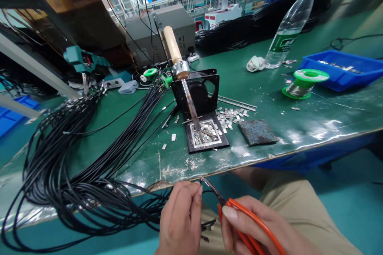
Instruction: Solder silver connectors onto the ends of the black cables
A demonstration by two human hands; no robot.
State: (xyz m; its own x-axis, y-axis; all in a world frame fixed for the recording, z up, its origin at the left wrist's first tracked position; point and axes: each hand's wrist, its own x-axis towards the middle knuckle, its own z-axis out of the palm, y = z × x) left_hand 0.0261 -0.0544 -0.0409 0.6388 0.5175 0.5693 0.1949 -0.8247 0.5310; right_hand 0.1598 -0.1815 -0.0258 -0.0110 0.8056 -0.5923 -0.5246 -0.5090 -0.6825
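Below the near edge of the tabletop (173, 163), the person's two hands meet at the end of a thin black cable. The left hand (181, 215) pinches this cable (202, 181) close to its coppery tip, thumb against fingers; the right hand (271, 213) grips red-handled pliers (239, 206), whose narrow tips point at that end — whether they bite it or only lie beside it cannot be told. A slip could nick the wire or catch the left fingertips, since so little of the cable stands clear of the pinch. Other black cables (119, 139) spill over the edge near the left hand, so a tug on the tangle might drag the held one askew. Farther back, a soldering iron (189, 97) leans over a dark plate (225, 143) — if hot, it could scorch any cable straying under its tip.
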